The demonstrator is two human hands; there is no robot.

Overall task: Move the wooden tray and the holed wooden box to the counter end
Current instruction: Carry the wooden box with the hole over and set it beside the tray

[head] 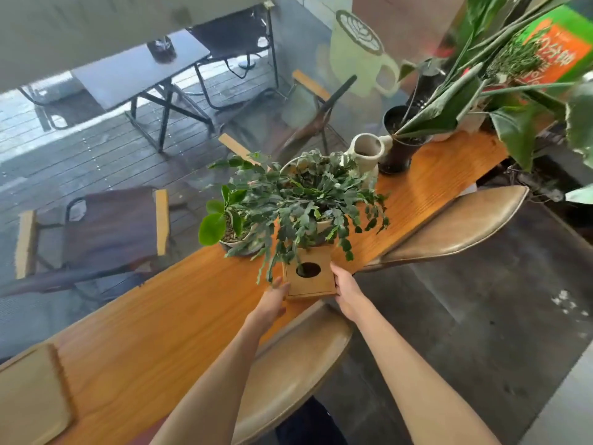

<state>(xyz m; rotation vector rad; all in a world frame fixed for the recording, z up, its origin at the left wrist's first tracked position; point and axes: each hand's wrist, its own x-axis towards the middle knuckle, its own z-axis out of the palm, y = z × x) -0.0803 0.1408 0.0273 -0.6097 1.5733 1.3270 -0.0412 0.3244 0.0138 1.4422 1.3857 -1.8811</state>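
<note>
The holed wooden box (316, 282), square with an oval hole in its top, sits on the wooden counter (167, 329) under the hanging stems of a potted plant. My left hand (272, 300) lies against the box's left side and my right hand (346, 290) against its right side, so both hold it between them. The wooden tray (29, 396), pale with a raised rim, rests on the counter at the far lower left, well apart from my hands.
Behind the box stand a trailing plant (308, 200), a small round-leaf pot (231, 226), a white jug (365, 152) and a dark pot (401, 142). Two tan stool seats (298, 370) (455, 226) line the counter's near edge. A glass window runs along its far edge.
</note>
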